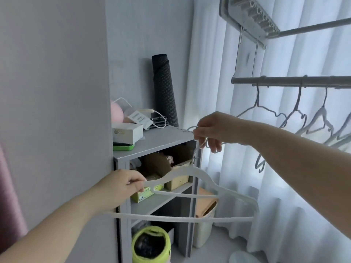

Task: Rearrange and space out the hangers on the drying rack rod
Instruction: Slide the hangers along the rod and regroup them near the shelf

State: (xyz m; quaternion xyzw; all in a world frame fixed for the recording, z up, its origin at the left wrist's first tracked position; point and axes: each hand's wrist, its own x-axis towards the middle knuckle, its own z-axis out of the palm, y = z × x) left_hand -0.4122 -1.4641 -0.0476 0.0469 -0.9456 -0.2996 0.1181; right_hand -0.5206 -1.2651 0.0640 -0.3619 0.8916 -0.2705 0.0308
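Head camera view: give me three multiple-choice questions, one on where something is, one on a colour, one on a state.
1. Where does the black rolled mat stand?
A. on the floor
B. on top of the grey shelf unit
C. inside a cardboard box

2. What colour is the slim hanger being held?
A. black
B. red
C. white

3. How is that hanger now?
A. held in both hands, off the grey metal rod
B. hooked on that rod
C. lying on the floor

Answers: 1 B, the mat stands upright on the shelf top. 2 C, its shoulders and bars are white. 3 A, the right hand pinches its hook and the left hand grips one shoulder end.
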